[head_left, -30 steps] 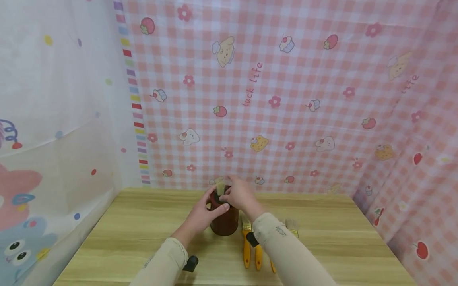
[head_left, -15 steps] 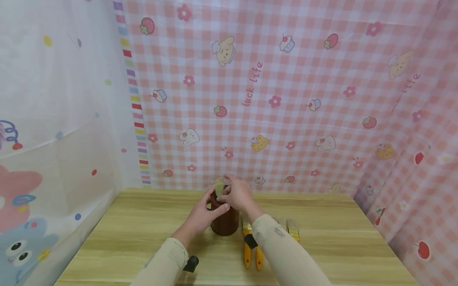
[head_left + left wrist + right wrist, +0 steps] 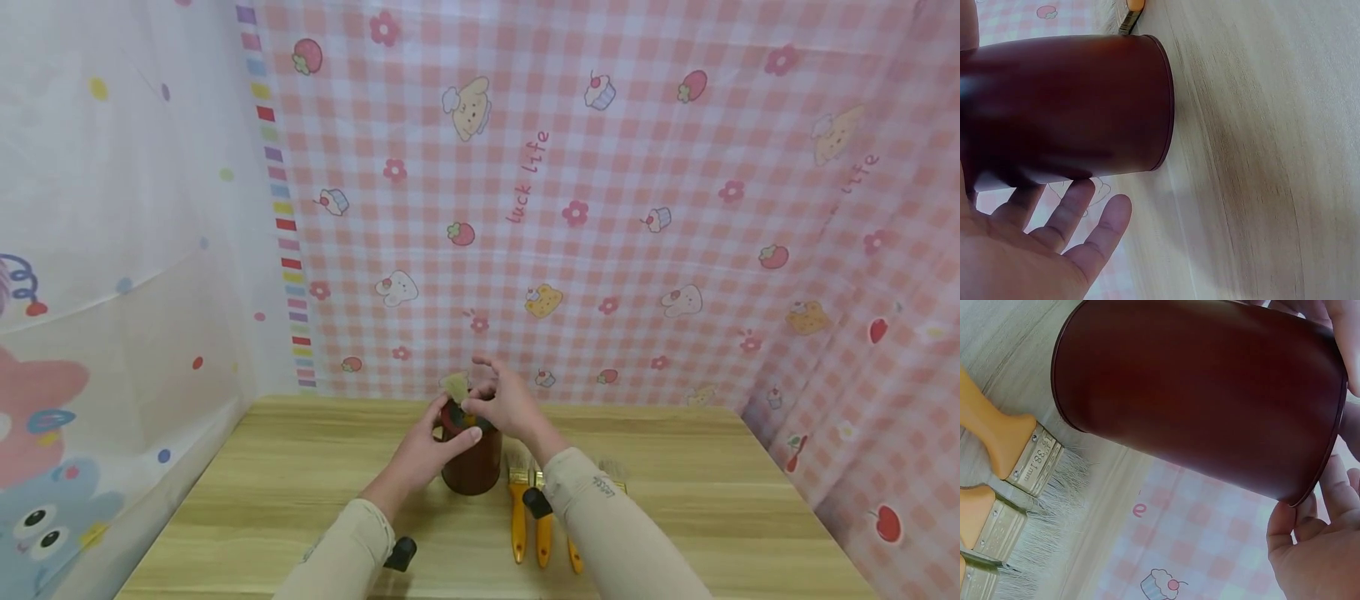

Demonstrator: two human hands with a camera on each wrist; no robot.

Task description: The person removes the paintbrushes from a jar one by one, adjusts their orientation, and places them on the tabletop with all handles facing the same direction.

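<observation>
A dark red cylindrical holder (image 3: 472, 468) stands upright on the table in the head view. My left hand (image 3: 426, 450) grips it near the rim between thumb and index finger; the left wrist view shows the other fingers (image 3: 1110, 222) loosely spread beside the wall. A paintbrush (image 3: 456, 386) stands in the holder, pale bristles up and tilted left, its lower part hidden. Over the mouth is my right hand (image 3: 512, 410), thumb and fingertips close beside these bristles. In the right wrist view, some right fingers (image 3: 1282, 526) touch the rim; whether they pinch the brush is unclear.
Several flat paintbrushes (image 3: 518, 521) with orange handles lie right of the holder, bristles pointing away, partly hidden by the right sleeve (image 3: 622, 533). Behind the wooden table (image 3: 300, 467) hangs a pink checked cloth (image 3: 645, 283); a white patterned cloth (image 3: 165, 275) is at the left.
My right hand has risen slightly and shifted right from the holder's mouth, exposing some orange inside. The upright brush's bristles have leaned a little left. My left hand stays in place.
</observation>
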